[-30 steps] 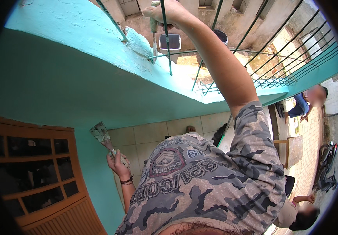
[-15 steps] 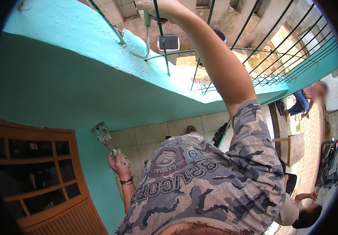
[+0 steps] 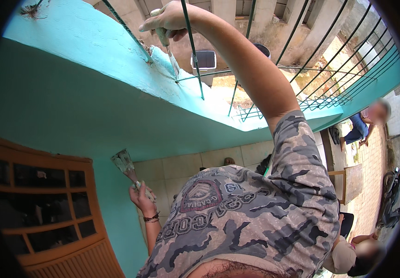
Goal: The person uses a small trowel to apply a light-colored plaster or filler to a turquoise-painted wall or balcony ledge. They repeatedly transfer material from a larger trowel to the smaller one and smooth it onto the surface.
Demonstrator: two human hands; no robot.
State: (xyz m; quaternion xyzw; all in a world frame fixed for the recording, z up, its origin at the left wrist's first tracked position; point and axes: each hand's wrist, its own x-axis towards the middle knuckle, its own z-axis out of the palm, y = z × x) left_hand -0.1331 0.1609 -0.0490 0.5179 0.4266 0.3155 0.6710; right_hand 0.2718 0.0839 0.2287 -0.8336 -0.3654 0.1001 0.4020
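Observation:
My right arm reaches up and out between green metal bars (image 3: 191,34). My right hand (image 3: 176,19) grips the pale handle of a putty knife (image 3: 172,59), its index finger stretched out along the handle. This knife tilts, and its narrow blade meets the rough turquoise ledge (image 3: 116,65) beside a raised lump of plaster (image 3: 162,60). Lower left, my left hand (image 3: 142,198) is closed round the handle of a wider putty knife (image 3: 124,164). Its broad blade is smeared with whitish filler and points up, apart from the ledge.
Beyond the bars stand a grey bin (image 3: 204,60) and a dark bucket (image 3: 261,49). A brown glazed wooden door (image 3: 47,204) is at left. To the right, a person (image 3: 364,121) sits near a wooden stool (image 3: 352,184); another person (image 3: 343,257) is lower right. A motorcycle (image 3: 390,194) stands behind.
The right putty knife has gone from nearly upright to tilted, its handle leaning left. My right hand has moved slightly left and down. The left hand keeps its hold on the wider knife.

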